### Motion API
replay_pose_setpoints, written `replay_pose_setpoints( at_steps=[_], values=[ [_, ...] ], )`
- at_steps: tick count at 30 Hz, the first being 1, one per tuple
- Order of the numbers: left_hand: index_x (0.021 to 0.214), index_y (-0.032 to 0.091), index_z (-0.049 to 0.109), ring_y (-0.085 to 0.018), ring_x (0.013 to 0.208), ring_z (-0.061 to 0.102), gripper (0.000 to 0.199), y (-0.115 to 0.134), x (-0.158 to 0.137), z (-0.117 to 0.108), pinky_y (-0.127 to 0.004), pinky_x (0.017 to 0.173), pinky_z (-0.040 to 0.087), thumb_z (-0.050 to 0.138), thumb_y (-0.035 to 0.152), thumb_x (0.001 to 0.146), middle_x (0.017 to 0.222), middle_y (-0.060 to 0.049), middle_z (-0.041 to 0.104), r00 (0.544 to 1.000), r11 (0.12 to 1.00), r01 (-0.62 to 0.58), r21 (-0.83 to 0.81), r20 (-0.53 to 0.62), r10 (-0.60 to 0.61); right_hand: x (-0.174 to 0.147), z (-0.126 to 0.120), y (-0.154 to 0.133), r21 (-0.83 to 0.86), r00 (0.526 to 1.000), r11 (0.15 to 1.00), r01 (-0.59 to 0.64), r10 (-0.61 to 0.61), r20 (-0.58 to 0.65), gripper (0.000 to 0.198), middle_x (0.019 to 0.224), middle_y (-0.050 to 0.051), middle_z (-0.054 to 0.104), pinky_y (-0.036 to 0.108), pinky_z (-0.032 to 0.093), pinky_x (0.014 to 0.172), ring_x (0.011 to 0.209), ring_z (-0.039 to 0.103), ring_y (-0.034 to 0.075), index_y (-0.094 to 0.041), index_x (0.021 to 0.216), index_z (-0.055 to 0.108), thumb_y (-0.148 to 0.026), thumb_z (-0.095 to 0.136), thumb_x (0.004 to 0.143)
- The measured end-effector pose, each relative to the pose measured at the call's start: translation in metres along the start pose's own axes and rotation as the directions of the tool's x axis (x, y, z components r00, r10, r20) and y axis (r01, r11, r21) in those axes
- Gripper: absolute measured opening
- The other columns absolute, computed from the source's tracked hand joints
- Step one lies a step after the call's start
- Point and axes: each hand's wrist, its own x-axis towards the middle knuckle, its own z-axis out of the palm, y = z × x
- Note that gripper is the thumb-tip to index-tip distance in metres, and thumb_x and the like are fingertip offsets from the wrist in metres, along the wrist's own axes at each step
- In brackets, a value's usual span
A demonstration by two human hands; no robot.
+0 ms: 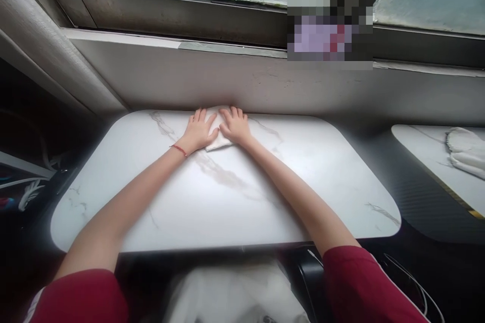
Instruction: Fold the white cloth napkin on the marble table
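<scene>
- The white cloth [219, 144] lies at the far edge of the marble-patterned counter [227, 212], close to the wall [212, 78], partly covered by both hands.
- The left hand [197, 132] has its grip spread, palm down, fingers toward the wall and thumb out over the cloth.
- The right hand [235, 126] mirrors it, grip also spread; neither appears to pinch the cloth.
- To work the cloth well here, even pressure through both palms should keep it from bunching.
- Moving both hands together would likely stop it twisting.
- Fingertips are best kept from jamming against the wall.
</scene>
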Motion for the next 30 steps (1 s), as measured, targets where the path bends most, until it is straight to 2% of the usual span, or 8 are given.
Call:
replay_pose_setpoints(
  at_steps=[4,7,11,14,16,18,21,30],
  values=[
    [0.153,0.013,0.039,-0.039,0.148,0.028,0.062,0.009,-0.011,-0.004,-0.052,0.113,0.031,0.037,0.042,0.098,0.158,-0.024,0.034,1.000,0.999,0.010,0.052,0.016,-0.010,-0.010,-0.005,-0.001,-0.015,0.999,0.999,0.047,-0.046,0.029,0.059,0.151,0.021,0.041,0.050,0.034,0.105,0.132,0.036,0.035,-0.016,0.149,0.047,-0.032,0.041,0.092],
    [0.153,0.012,0.039,-0.041,0.147,0.029,0.062,0.022,-0.036,-0.010,-0.054,0.112,0.032,0.037,0.041,0.098,0.158,-0.025,0.034,0.999,0.996,0.014,0.092,0.030,-0.016,-0.036,-0.012,-0.008,0.001,0.996,0.997,0.075,-0.075,0.046,0.059,0.153,0.022,0.039,0.051,0.034,0.106,0.137,0.034,0.036,-0.016,0.149,0.048,-0.032,0.043,0.092],
    [0.152,0.009,0.040,-0.043,0.146,0.032,0.063,0.046,-0.099,-0.026,-0.053,0.111,0.035,0.040,0.040,0.098,0.157,-0.026,0.037,0.997,0.991,-0.059,0.116,0.065,0.052,-0.104,-0.031,-0.031,-0.026,0.994,0.996,0.090,-0.088,0.060,0.061,0.155,0.027,0.035,0.057,0.033,0.106,0.140,0.032,0.043,-0.012,0.150,0.045,-0.032,0.042,0.093],
    [0.151,0.008,0.043,-0.046,0.145,0.034,0.063,0.064,-0.154,-0.036,-0.053,0.108,0.039,0.043,0.039,0.096,0.155,-0.027,0.039,0.994,0.985,-0.106,0.138,0.042,0.101,-0.161,-0.052,-0.051,-0.056,0.975,0.977,0.207,-0.202,0.090,0.065,0.154,0.031,0.034,0.060,0.032,0.106,0.140,0.030,0.048,-0.007,0.153,0.039,-0.034,0.042,0.094],
    [0.151,0.007,0.043,-0.047,0.145,0.034,0.063,0.072,-0.182,-0.038,-0.053,0.107,0.040,0.044,0.038,0.095,0.155,-0.028,0.039,0.993,0.981,-0.116,0.156,-0.006,0.118,-0.186,-0.062,-0.061,-0.067,0.959,0.961,0.269,-0.261,0.115,0.067,0.153,0.031,0.034,0.061,0.031,0.106,0.141,0.029,0.049,-0.006,0.155,0.036,-0.034,0.042,0.094],
    [0.151,0.008,0.043,-0.047,0.145,0.032,0.064,0.073,-0.195,-0.038,-0.054,0.108,0.040,0.045,0.037,0.095,0.155,-0.028,0.038,0.992,0.980,-0.110,0.167,-0.038,0.118,-0.194,-0.065,-0.068,-0.068,0.950,0.953,0.295,-0.284,0.132,0.070,0.153,0.033,0.034,0.063,0.030,0.106,0.141,0.028,0.051,-0.005,0.155,0.035,-0.035,0.045,0.092],
    [0.151,0.010,0.043,-0.046,0.146,0.031,0.064,0.061,-0.186,-0.036,-0.054,0.109,0.039,0.046,0.037,0.094,0.157,-0.025,0.038,0.996,0.983,-0.083,0.162,-0.017,0.086,-0.175,-0.057,-0.072,-0.039,0.949,0.956,0.290,-0.282,0.137,0.073,0.152,0.035,0.033,0.065,0.028,0.106,0.141,0.026,0.054,-0.005,0.153,0.037,-0.038,0.049,0.089],
    [0.154,0.010,0.037,-0.041,0.151,0.023,0.064,-0.021,-0.093,-0.030,-0.054,0.114,0.034,0.038,0.042,0.098,0.161,-0.025,0.028,0.991,0.988,0.075,0.133,0.098,-0.089,-0.047,-0.005,-0.073,0.044,0.975,0.976,0.214,-0.217,0.056,0.063,0.155,0.024,0.037,0.054,0.028,0.108,0.142,0.028,0.042,-0.015,0.150,0.044,-0.039,0.045,0.091]
  ],
)
